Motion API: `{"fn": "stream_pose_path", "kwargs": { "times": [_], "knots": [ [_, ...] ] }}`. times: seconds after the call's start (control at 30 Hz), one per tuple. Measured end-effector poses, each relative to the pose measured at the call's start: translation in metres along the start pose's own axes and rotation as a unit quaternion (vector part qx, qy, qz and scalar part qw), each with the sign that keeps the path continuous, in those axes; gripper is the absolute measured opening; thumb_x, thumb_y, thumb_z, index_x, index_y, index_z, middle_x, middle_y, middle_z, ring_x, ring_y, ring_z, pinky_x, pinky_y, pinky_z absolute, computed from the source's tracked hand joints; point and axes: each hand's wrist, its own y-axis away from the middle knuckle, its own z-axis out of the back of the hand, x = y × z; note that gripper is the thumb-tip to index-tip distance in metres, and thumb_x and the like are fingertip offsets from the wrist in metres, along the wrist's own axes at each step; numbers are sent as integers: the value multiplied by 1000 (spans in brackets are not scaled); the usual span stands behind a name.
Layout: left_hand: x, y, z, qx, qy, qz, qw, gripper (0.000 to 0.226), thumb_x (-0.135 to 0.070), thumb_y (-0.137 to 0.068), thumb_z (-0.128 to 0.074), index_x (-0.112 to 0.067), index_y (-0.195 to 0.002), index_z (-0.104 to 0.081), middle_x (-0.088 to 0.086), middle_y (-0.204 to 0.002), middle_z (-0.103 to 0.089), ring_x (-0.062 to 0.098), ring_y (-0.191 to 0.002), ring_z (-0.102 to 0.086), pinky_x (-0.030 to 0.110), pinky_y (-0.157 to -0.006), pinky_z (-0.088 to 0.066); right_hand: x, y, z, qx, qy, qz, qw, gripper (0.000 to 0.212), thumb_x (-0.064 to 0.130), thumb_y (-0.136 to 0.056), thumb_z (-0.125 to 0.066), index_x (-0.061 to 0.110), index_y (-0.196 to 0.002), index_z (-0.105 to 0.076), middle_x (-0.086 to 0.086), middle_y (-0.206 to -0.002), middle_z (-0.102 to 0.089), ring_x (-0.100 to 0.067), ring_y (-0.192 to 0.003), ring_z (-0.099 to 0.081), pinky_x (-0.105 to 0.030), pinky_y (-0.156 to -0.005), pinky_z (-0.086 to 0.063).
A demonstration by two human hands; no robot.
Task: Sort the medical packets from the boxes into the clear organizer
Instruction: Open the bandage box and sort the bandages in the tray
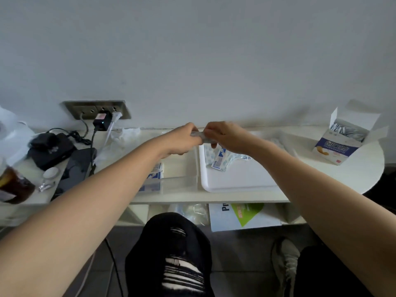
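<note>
My left hand (pixel 186 138) and my right hand (pixel 225 137) meet above the far side of the desk and both pinch a small stack of grey-white packets (pixel 201 137) between them. Below them stands the clear organizer (pixel 182 179), with blue-and-white packets (pixel 156 173) in its left part. To its right a white tray (pixel 235 183) carries a loose heap of blue-printed packets (pixel 220 159). An open blue-and-white box (pixel 345 142) with silver packets inside stands at the far right.
At the left lie a black device (pixel 51 148), cables, a plugged charger (pixel 102 122) in a wall socket strip, a dark jar (pixel 15 187) and crumpled tissue (pixel 124 135). A shelf under the desk holds papers (pixel 244 215). My knees are below.
</note>
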Motion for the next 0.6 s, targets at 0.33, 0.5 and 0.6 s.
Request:
{"fn": "stream_pose_path", "kwargs": {
  "times": [0.33, 0.5, 0.6],
  "knots": [
    [35, 12, 27, 47, -78, 17, 996, 18, -28, -96, -51, -11, -94, -57, 5, -86, -67, 17, -63, -46, 26, -54, -37, 24, -16, -30, 53, 93, 25, 994, 22, 24, -98, -45, 16, -105, -64, 6, -77, -62, -19, -83, -57, -30, -71, -42],
    [53, 13, 39, 57, -148, 40, 987, 30, -36, -92, -53, -11, -101, -67, 15, -103, -66, 21, -81, -55, 33, -74, -45, 32, -20, -48, 52, 130, 56, 988, 20, 18, -94, -49, 15, -104, -66, 1, -85, -68, -20, -88, -56, -29, -73, -37],
    [55, 14, 39, 74, -149, 30, 986, 27, -28, -94, -50, -11, -96, -71, 14, -99, -70, 23, -82, -59, 34, -79, -47, 34, -21, -58, 43, 148, 70, 986, 20, 21, -94, -49, 17, -109, -63, 0, -94, -67, -18, -94, -53, -29, -79, -32]
  ]
}}
